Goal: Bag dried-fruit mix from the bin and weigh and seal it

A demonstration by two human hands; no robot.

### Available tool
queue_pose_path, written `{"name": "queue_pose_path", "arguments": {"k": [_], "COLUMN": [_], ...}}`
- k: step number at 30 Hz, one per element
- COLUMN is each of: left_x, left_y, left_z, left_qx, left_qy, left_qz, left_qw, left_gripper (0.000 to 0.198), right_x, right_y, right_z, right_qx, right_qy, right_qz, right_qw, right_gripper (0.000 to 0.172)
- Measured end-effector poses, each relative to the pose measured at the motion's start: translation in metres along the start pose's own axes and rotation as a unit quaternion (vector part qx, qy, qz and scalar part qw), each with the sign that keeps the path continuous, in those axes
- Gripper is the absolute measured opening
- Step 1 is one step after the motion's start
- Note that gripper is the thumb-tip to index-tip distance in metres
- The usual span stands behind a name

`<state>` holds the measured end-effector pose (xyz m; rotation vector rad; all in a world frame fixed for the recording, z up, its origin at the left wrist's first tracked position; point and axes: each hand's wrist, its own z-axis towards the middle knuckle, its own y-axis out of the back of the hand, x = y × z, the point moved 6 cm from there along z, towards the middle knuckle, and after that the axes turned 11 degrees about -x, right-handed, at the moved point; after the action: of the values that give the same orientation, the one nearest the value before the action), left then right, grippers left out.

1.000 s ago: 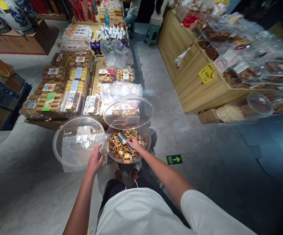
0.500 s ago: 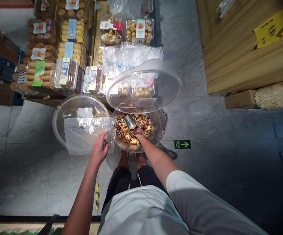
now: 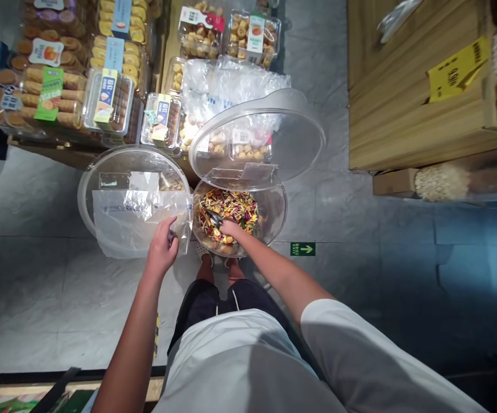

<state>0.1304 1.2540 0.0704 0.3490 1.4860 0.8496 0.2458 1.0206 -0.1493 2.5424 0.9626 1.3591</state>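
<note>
In my right hand is a metal scoop, its bowl tipped into a colourful dried mix of thin strips and chunks. The mix fills part of a round clear tub, whose transparent lid stands tilted up behind it. My left hand is closed on the right part of a clear plastic bag, which hangs in front of a second round clear container. Whether the bag holds anything cannot be seen.
Clear boxes of rolled biscuits and other snacks are stacked behind the tubs. Crumpled plastic bags lie over some of them. A wooden counter with a yellow price tag stands at right. A green exit sign marks the floor.
The scoop has turned and its bowl now dips left into the mix, with my right hand on its handle. My left hand still holds the bag. The whole view has shifted slightly.
</note>
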Motion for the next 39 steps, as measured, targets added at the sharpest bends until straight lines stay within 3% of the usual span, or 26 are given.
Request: {"name": "queue_pose_path", "arguments": {"k": [4, 10, 18, 23, 32, 39], "left_x": [0.001, 0.002, -0.013, -0.033, -0.080, -0.106], "left_y": [0.010, 0.011, 0.008, 0.006, 0.004, 0.001], "left_z": [-0.002, -0.008, -0.010, -0.014, -0.016, -0.017], "left_qx": [-0.016, -0.016, -0.014, 0.001, 0.015, -0.001], "left_qy": [0.001, 0.000, -0.012, -0.055, -0.117, -0.136], "left_qz": [-0.004, -0.018, -0.002, 0.000, 0.029, 0.000], "left_qw": [1.000, 1.000, 1.000, 0.998, 0.993, 0.991], "left_gripper": [0.061, 0.061, 0.062, 0.071, 0.075, 0.077], "right_x": [-0.012, -0.027, -0.025, -0.009, 0.048, 0.082], "right_y": [-0.010, 0.028, 0.063, 0.095, 0.139, 0.142], "right_z": [-0.022, -0.032, -0.073, -0.113, -0.193, -0.218], "right_qx": [0.053, 0.128, 0.172, 0.166, 0.212, 0.201], "right_qy": [-0.029, -0.093, -0.186, -0.133, -0.096, -0.125], "right_qz": [-0.084, -0.089, 0.073, 0.115, 0.190, 0.161], "right_qw": [0.995, 0.983, 0.965, 0.970, 0.954, 0.958], "right_gripper": [0.018, 0.007, 0.023, 0.019, 0.042, 0.031]}}
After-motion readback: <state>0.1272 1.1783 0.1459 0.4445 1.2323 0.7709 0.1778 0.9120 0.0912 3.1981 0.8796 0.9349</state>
